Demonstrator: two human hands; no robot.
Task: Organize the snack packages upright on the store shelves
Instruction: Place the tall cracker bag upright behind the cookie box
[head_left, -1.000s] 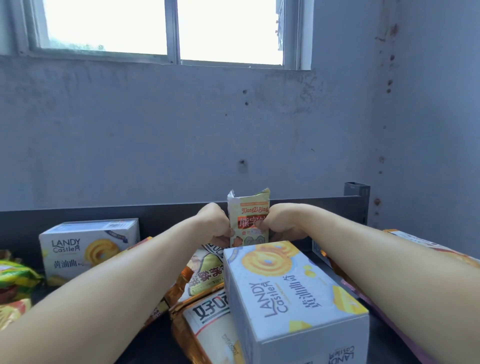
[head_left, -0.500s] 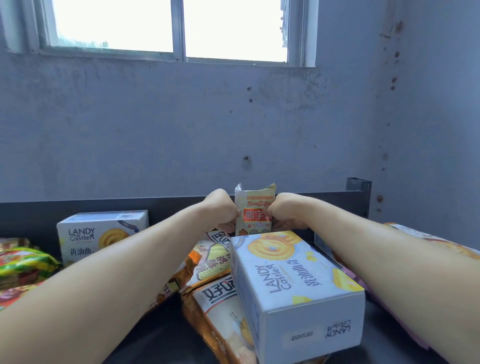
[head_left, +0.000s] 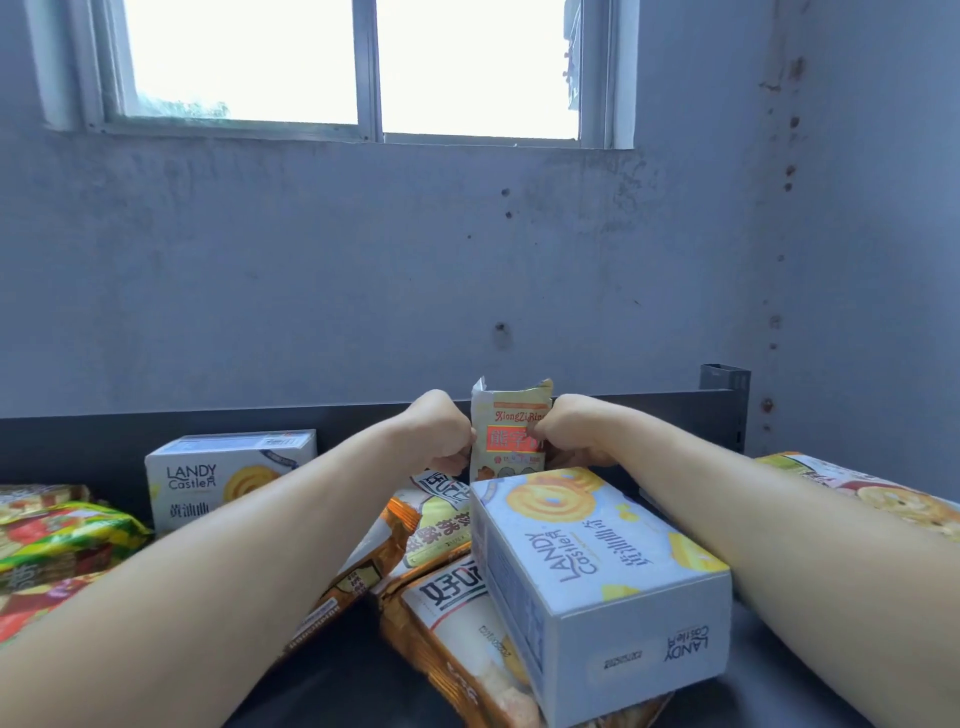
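Upright at the back of the dark metal shelf (head_left: 649, 421), the small paper-like snack packet (head_left: 511, 431) stands before the rear rail, its top edge ragged and its contents hidden. The left hand (head_left: 441, 434) and right hand (head_left: 569, 431) pinch its two sides with curled fingers. Just in front, a smooth rectangular cookie box (head_left: 597, 561) lies flat on crinkly orange bags (head_left: 452, 613). A second cookie box (head_left: 228, 478) stands at left beside glossy green wrappers (head_left: 62, 540).
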